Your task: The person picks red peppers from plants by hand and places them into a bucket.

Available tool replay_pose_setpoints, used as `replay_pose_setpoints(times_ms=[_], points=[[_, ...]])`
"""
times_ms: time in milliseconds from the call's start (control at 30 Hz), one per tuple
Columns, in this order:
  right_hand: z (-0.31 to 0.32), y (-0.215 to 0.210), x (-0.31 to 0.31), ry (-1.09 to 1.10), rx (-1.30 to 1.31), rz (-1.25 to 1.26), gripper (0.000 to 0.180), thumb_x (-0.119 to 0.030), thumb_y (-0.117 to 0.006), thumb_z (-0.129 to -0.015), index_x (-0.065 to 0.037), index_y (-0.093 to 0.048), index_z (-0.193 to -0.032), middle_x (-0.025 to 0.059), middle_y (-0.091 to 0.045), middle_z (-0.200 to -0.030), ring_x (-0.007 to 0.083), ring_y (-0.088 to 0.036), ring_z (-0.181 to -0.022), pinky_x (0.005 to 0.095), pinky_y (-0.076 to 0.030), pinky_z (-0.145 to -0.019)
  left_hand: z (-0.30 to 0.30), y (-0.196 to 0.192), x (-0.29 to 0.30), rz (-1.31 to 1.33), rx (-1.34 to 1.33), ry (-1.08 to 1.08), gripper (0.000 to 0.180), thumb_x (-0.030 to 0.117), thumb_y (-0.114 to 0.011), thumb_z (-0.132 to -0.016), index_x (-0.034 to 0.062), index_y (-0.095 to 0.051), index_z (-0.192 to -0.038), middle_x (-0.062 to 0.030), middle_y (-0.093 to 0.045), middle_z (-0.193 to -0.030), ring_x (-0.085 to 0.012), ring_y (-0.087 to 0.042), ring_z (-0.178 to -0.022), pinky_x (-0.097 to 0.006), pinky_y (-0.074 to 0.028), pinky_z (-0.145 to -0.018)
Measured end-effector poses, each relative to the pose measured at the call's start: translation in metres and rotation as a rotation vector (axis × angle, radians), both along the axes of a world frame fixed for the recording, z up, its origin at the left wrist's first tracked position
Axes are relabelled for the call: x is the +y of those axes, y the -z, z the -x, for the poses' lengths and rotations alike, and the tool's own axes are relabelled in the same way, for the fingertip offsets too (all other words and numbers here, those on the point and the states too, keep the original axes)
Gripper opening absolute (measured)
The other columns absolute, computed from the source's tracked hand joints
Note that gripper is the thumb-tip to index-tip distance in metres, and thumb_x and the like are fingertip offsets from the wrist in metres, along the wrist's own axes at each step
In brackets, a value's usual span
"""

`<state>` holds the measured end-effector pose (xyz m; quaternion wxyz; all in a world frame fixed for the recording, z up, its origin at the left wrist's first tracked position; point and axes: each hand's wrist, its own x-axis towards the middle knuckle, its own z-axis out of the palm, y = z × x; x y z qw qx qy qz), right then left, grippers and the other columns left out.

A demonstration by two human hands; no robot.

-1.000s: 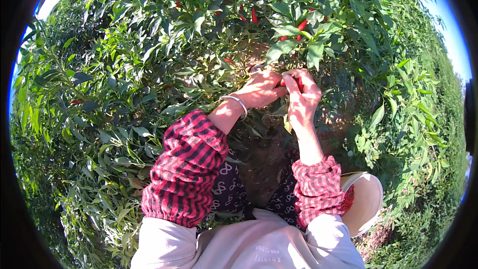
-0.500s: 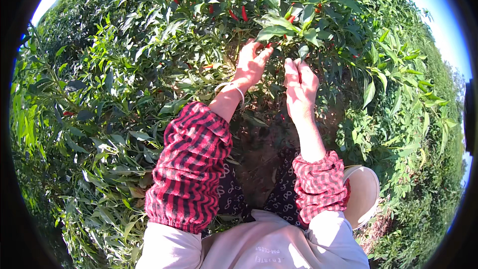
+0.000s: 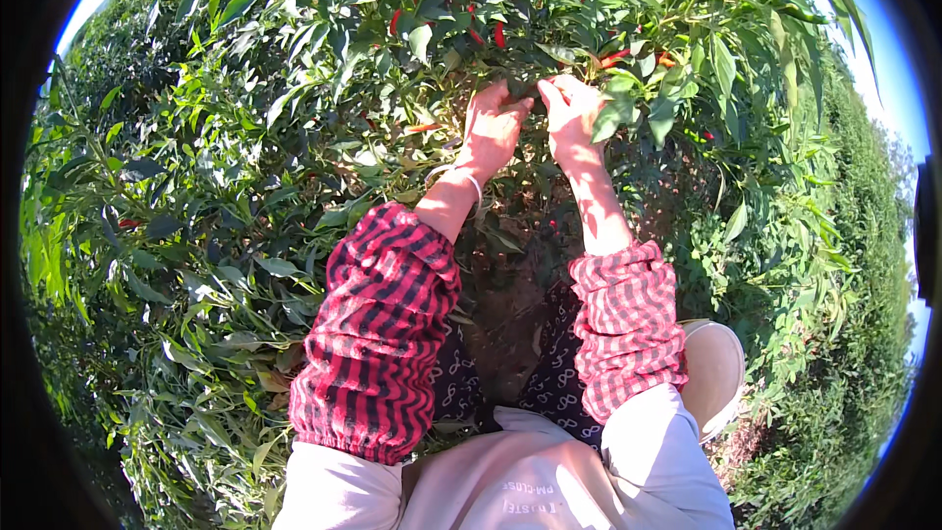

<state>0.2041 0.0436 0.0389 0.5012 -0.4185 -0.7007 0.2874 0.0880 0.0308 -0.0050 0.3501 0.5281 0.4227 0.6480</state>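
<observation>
Among dense pepper plants (image 3: 245, 177), reaching forward with both arms from the lower edge, angled inward so as to hold the two hands nearly together in the upper middle of the view. Holding the left hand (image 3: 494, 130) with its back toward the camera, on a nearly straight wrist, at the end of a forearm slanting up and to the right. Bending its fingers away into the foliage, with the thumb pointing toward the other hand. Cannot tell from here between a parted and a pressed-together grip, for lack of a clear view of the tips against dark leaves. Holding the right hand (image 3: 572, 120) just beside it, on a forearm leaning up and to the left, with thumb and forefinger directed at the left fingertips. Cannot tell of any clamp on stem, leaf or pepper there either. Facing red peppers (image 3: 499, 35) on the plant beyond the left hand, another red pepper (image 3: 615, 59) near the right hand, above and to its right, and an orange-red pepper (image 3: 425, 128) left of the left hand. Wearing a pale bangle (image 3: 439, 172) on the left wrist, a red-and-black left sleeve (image 3: 378, 334) and a paler-looking red checked right sleeve (image 3: 628, 334), both gathered below the wrists. Beside the right sleeve, with a pale, round-rimmed container (image 3: 718, 378) close by. Below, dressed in dark patterned trousers (image 3: 559, 373), over brown soil (image 3: 505, 324).
</observation>
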Motion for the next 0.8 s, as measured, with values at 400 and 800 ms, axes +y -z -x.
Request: replay_pose_setpoints(times_ms=[400, 800], points=[[-0.020, 0.024, -0.022, -0.426, 0.836, 0.488, 0.024, -0.034, -0.051, -0.091, -0.010, -0.052, -0.087, -0.0051, -0.047, -0.061, 0.0105, -0.052, -0.057, 0.0254, -0.043, -0.051, -0.010, -0.001, 0.013, -0.101, 0.347, -0.440, 0.026, 0.010, -0.061, -0.079, 0.0029, -0.059, -0.104, -0.0127, -0.063, -0.092, -0.0209, -0.061, -0.077, -0.029, -0.048, -0.069], [-0.117, 0.060, -0.074, -0.597, 1.335, 0.877, 0.019, -0.026, -0.046, -0.092, -0.009, -0.050, -0.082, 0.0010, -0.042, -0.075, 0.0114, -0.041, -0.065, 0.0232, -0.037, -0.044, -0.015, -0.021, 0.008, -0.218, 0.478, 0.009, 0.027, 0.017, -0.053, -0.088, 0.0008, -0.054, -0.111, -0.0104, -0.059, -0.103, -0.0162, -0.054, -0.095, -0.025, -0.047, -0.075]])
